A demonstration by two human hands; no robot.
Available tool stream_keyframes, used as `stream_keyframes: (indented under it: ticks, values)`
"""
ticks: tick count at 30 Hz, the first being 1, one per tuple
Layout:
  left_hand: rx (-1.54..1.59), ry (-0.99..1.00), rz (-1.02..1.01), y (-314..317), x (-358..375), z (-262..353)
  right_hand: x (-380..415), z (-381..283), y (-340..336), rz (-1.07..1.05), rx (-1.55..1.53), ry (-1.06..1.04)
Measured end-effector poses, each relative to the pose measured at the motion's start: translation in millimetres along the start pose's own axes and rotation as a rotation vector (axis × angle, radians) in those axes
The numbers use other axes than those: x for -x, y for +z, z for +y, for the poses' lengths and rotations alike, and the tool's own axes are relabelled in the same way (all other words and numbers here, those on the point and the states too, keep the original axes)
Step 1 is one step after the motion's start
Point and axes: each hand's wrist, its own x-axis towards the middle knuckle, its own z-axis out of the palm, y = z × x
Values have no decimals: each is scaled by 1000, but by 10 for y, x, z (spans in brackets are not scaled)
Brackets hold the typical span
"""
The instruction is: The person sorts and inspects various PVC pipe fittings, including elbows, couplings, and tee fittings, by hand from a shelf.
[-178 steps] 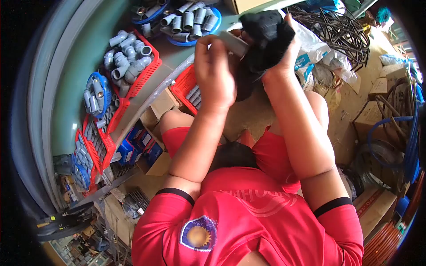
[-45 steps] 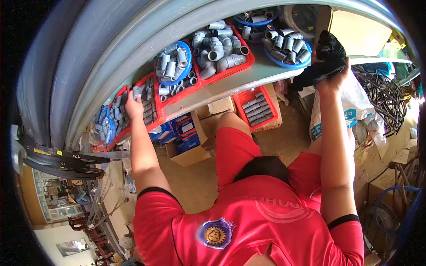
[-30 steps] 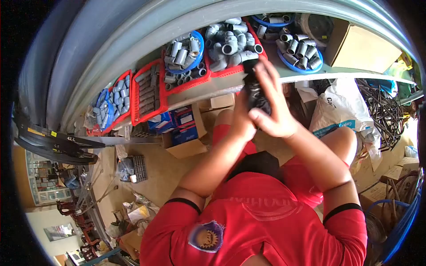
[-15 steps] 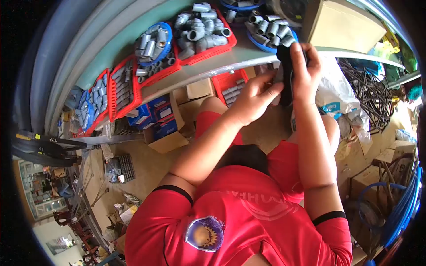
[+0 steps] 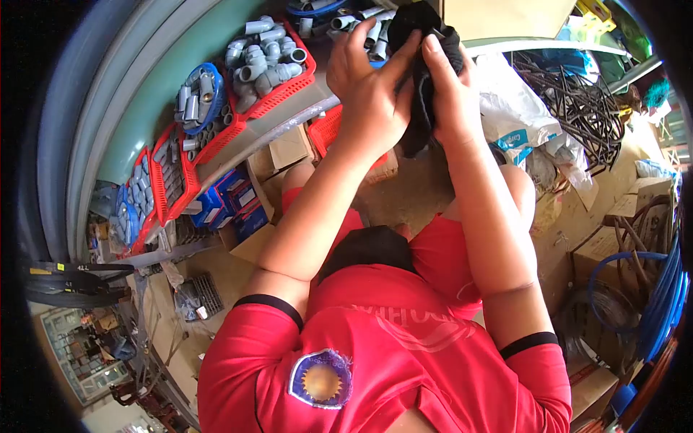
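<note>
Both hands are raised in front of me around a crumpled black cloth item (image 5: 416,133) with a thin pale line along it; its exact kind is not clear. My left hand (image 5: 372,97) pinches its left side, one finger laid along the fabric and other fingers spread away. On the other side, my right hand (image 5: 455,97) grips it with the thumb pointing up and the fingers behind. Part of the cloth is hidden by both hands. Just behind it lie grey pipe fittings (image 5: 346,22) on the shelf.
Red baskets (image 5: 278,90) and a blue basket (image 5: 206,126) of grey fittings line the shelf (image 5: 253,133). A cardboard box (image 5: 505,18) stands behind. To the right are a white plastic bag (image 5: 512,108), dark thin rods (image 5: 577,101) and coiled blue hose (image 5: 668,303).
Both hands and the black cloth have moved up and left in view. My left hand has shifted higher on the cloth, its fingers now more spread. The camera view has shifted too.
</note>
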Motion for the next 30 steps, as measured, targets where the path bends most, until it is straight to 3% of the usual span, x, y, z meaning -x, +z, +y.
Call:
stream_keyframes:
  ticks: [1,5,8,11,17,19,21,22,24,25,27,29,30]
  values:
    - [-90,32,-40,4,-6,29,-35,-11,-52,31,125,-25]
    - [130,147,-13,-106,-197,-14,-86,-69,-44,251,8,86]
    - [380,212,-153,-103,-335,-192,-150,-10,-142,185,46,111]
    - [460,123,-200,-160,-340,-111,-262,138,-292,124,20,118]
    - [500,151,-319,-261,-441,-67,-199,25,-161,248,-22,300]
    - [484,170,-298,-239,-415,-57,-256,82,-218,46,-315,456]
    - [509,196,-201,-164,-347,-108,-303,283,-384,-214,-650,351]
    - [520,175,-117,-95,-312,-166,-220,172,-169,-30,-718,244]
    - [520,128,-5,23,-210,-259,-223,147,-159,-183,-604,133]
    - [401,39,-91,37,-90,-288,-172,77,-153,-177,-742,294]
    - [524,-42,-140,65,12,-293,-61,-14,-50,-135,-68,209]
    - [395,-109,-166,36,90,-212,-16,-30,1,-46,188,173]
    - [358,-117,-152,64,132,-183,-19,12,25,43,171,175]
